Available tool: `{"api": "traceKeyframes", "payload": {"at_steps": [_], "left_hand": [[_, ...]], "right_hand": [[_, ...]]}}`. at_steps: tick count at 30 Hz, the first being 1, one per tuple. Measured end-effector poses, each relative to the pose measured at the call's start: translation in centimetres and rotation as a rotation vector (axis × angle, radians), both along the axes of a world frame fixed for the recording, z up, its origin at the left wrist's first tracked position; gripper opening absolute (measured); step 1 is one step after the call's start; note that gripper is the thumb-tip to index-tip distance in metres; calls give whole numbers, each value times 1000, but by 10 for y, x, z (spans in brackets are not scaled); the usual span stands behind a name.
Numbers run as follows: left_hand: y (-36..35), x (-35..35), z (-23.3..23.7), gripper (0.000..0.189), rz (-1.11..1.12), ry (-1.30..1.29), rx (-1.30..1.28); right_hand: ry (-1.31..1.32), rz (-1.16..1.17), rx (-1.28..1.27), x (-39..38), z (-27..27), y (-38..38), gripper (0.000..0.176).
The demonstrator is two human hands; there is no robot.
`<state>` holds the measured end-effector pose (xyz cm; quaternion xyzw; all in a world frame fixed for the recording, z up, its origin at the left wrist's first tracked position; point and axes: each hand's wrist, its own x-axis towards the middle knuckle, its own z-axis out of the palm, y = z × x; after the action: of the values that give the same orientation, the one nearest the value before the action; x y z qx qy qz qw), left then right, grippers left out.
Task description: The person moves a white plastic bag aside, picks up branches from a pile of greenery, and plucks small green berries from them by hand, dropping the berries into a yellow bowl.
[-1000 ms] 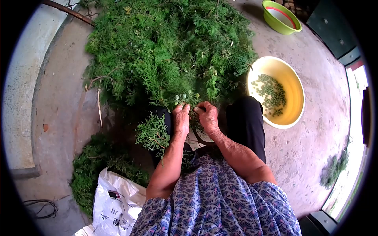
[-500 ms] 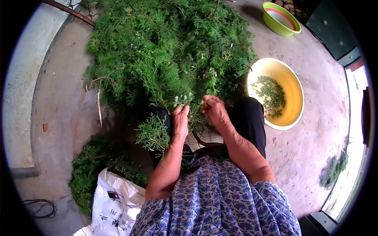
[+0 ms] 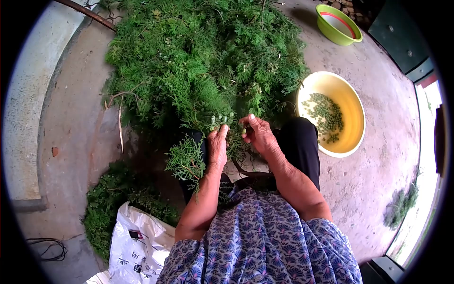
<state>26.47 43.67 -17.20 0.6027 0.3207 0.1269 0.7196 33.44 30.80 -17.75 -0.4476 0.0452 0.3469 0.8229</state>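
My left hand (image 3: pixel 217 146) is closed round a sprig of scale-leaved evergreen (image 3: pixel 185 163), whose feathery end sticks out to the left. Pale green cones (image 3: pixel 221 118) stand up just past its thumb and fingertips. My right hand (image 3: pixel 260 133) is a short way to the right, fingers curled and thumb raised, with small green cones (image 3: pixel 244 131) at its fingers. Beyond both hands spreads a big heap of cut evergreen branches (image 3: pixel 198 61). A yellow basin (image 3: pixel 353 113) beside my right knee holds many loose green cones (image 3: pixel 328 116).
A lime-green basin (image 3: pixel 331 33) stands at the back right. Left of me lie a smaller pile of greenery (image 3: pixel 106 208) and a white printed sack (image 3: pixel 137 255). A black cable (image 3: pixel 49 251) is on the concrete floor (image 3: pixel 64 118), and another green sprig (image 3: pixel 401 206) lies far right.
My right hand's thumb has lifted and its fingers have opened slightly, showing the green cones there. My left hand keeps its hold on the sprig, almost unmoved.
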Motion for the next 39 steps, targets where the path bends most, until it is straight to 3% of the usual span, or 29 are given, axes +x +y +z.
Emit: {"api": "traceKeyframes", "payload": {"at_steps": [5,10,18,20,26,35,39], "left_hand": [[-2,2,7,29,-7,-15,57],[-1,1,8,29,-13,5,25],[-6,2,11,29,31,-68,62],[-4,0,12,28,18,59,-30],[-3,0,6,30,47,50,-72],[-5,-1,7,33,18,58,-72],[-3,0,-3,37,36,92,-51]], "right_hand": [[67,10,85,-3,4,-1,32],[-4,9,73,-4,8,-1,18],[23,-79,7,-7,6,-1,16],[25,-75,16,-8,5,1,15],[127,-115,169,-11,4,2,10],[29,-202,-40,-12,9,6,9],[165,-202,120,-13,14,5,9]]}}
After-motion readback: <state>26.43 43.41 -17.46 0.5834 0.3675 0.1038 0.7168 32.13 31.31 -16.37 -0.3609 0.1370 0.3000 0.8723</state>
